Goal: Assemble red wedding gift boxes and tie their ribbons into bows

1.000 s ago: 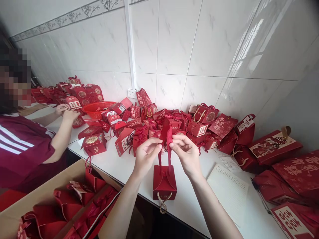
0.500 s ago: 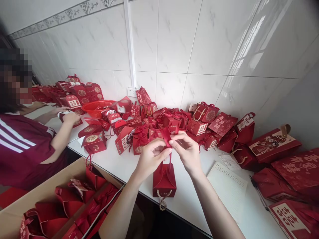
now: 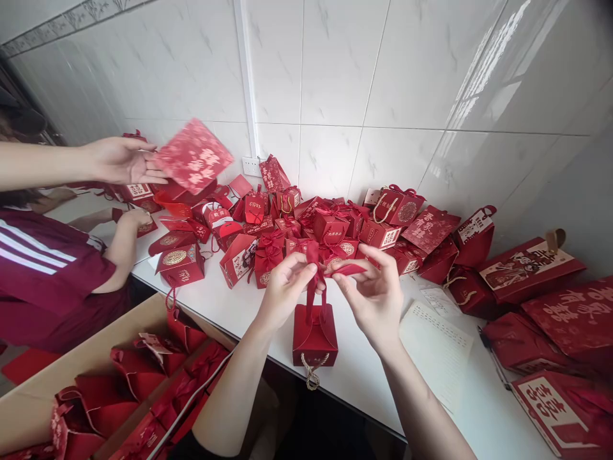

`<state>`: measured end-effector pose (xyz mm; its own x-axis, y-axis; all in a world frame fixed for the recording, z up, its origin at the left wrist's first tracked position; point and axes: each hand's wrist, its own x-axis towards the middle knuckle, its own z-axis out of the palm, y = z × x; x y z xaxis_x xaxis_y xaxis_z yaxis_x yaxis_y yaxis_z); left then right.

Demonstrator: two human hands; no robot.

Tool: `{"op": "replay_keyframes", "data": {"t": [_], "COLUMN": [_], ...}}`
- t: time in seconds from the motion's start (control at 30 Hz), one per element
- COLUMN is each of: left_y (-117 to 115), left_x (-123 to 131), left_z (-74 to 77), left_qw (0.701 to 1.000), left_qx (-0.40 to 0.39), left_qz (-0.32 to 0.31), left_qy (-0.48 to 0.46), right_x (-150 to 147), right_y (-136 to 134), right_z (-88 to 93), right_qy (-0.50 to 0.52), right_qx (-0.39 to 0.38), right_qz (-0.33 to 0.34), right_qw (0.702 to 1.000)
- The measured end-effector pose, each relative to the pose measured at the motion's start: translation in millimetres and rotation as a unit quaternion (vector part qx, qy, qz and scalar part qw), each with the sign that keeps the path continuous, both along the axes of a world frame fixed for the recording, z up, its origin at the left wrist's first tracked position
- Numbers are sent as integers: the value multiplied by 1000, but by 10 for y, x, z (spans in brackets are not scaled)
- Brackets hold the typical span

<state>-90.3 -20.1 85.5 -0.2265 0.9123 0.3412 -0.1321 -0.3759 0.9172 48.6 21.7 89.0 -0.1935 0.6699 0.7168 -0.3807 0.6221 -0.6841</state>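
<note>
A small red gift box (image 3: 315, 338) with a gold cord at its front stands near the table's front edge. From its top a red ribbon (image 3: 312, 254) rises to my two hands. My left hand (image 3: 287, 287) pinches the ribbon between thumb and fingers, just above the box. To the right, my right hand (image 3: 376, 294) has the other end of the ribbon between thumb and index finger, its remaining fingers loosely spread. The ribbon crosses itself between the hands.
Many red gift boxes (image 3: 330, 227) are heaped along the wall. A handwritten sheet (image 3: 438, 348) and a pen (image 3: 495, 358) lie to the right. A cardboard carton (image 3: 29, 409) of red boxes stands at lower left. Another person's hand (image 3: 122, 160) holds a red card (image 3: 194, 156); a co-worker in a maroon shirt (image 3: 52, 281) sits left.
My hands have moved apart, the right one drawing a ribbon end sideways. At upper left, another person's arm with a red card has come into view.
</note>
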Motion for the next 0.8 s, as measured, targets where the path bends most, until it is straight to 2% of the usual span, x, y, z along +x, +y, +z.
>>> {"op": "replay_keyframes", "data": {"t": [0.07, 0.13, 0.27, 0.37, 0.43, 0.5, 0.63, 0.8], "left_y": [15, 19, -3, -39, -67, -93, -116, -111], "left_x": [-18, -35, -44, -32, -25, -21, -7, 44], "left_z": [-29, -38, 3, 48, 61, 58, 16, -24], "left_qw": [1000, 1000, 995, 987, 981, 977, 969, 982], "left_qx": [0, 0, 23, 49, 59, 61, 62, 58], "left_qz": [-1, 11, 39, 42, 45, 48, 65, 73], "left_qy": [-16, -1, 90, 150, 178, 201, 228, 165], "right_x": [62, 112, 125, 79, 48, 28, 6, -23], "right_y": [-35, -27, 89, 155, 154, 126, 50, -25], "right_z": [-77, -138, -178, -182, -184, -183, -185, -229], "right_qy": [-46, -74, -107, -182, -215, -232, -242, -203], "right_qx": [42, 44, -38, -84, -95, -89, -52, -23], "right_qz": [38, 73, 38, 108, 125, 93, -16, -60], "right_qw": [997, 994, 993, 974, 964, 964, 969, 977]}}
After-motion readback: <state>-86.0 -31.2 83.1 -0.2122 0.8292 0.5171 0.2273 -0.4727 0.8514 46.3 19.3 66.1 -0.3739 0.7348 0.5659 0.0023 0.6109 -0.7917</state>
